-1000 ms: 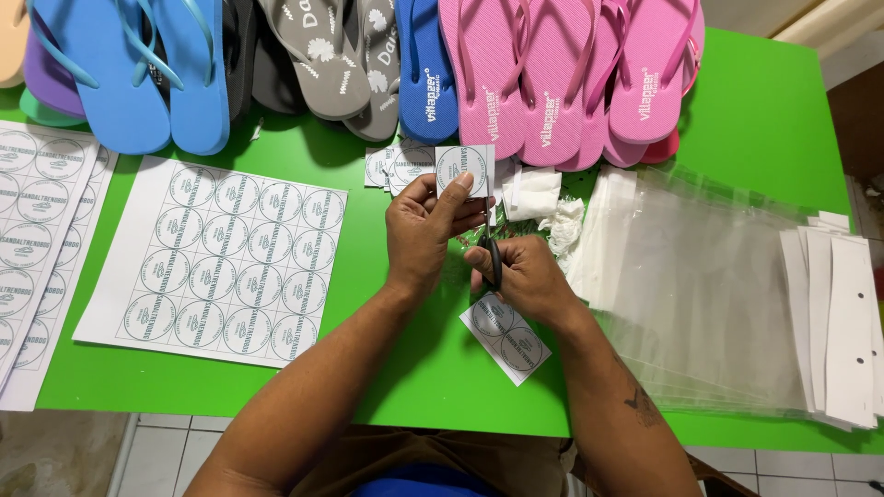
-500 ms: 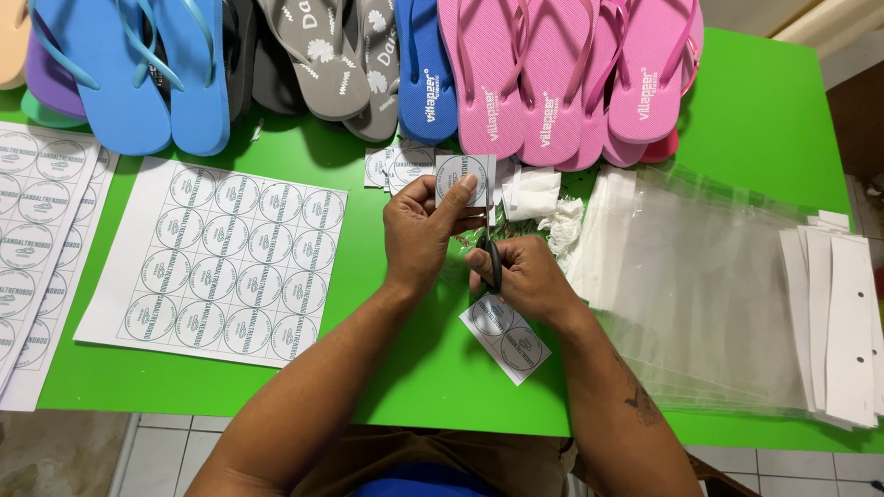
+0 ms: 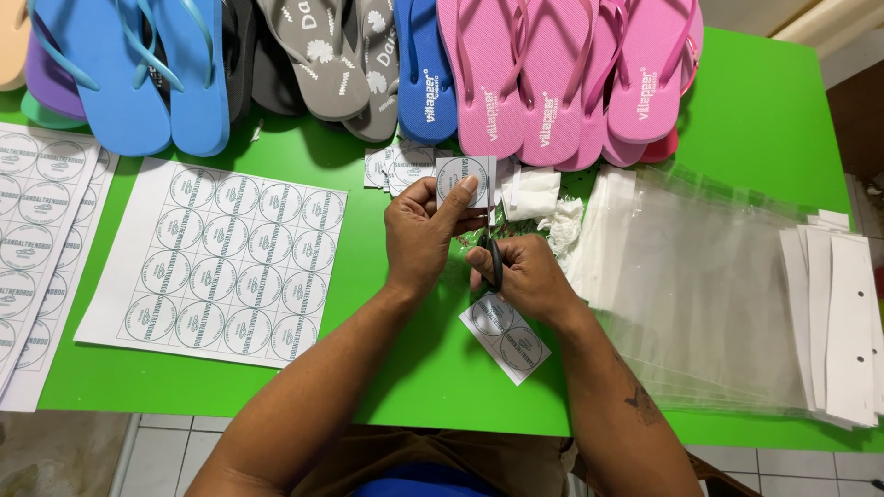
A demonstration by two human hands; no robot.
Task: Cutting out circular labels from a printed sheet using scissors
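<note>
My left hand (image 3: 425, 228) pinches a small square paper label (image 3: 465, 180) printed with a round logo, held upright above the green table (image 3: 387, 387). My right hand (image 3: 527, 276) grips black-handled scissors (image 3: 493, 250), blades pointing up at the label's lower edge. A cut strip with two round labels (image 3: 505, 337) lies on the table just under my right wrist. Several cut labels (image 3: 398, 166) are piled behind my left hand.
A white sheet of round labels (image 3: 216, 262) lies to the left, with more sheets (image 3: 37, 239) at the far left. Flip-flops in blue, grey and pink (image 3: 516, 74) line the far edge. Clear plastic bags (image 3: 709, 294) and white card headers (image 3: 843, 322) lie right. Paper scraps (image 3: 543, 202).
The label in my left hand has turned slightly; both hands stay in nearly the same place with the scissors at the label's edge.
</note>
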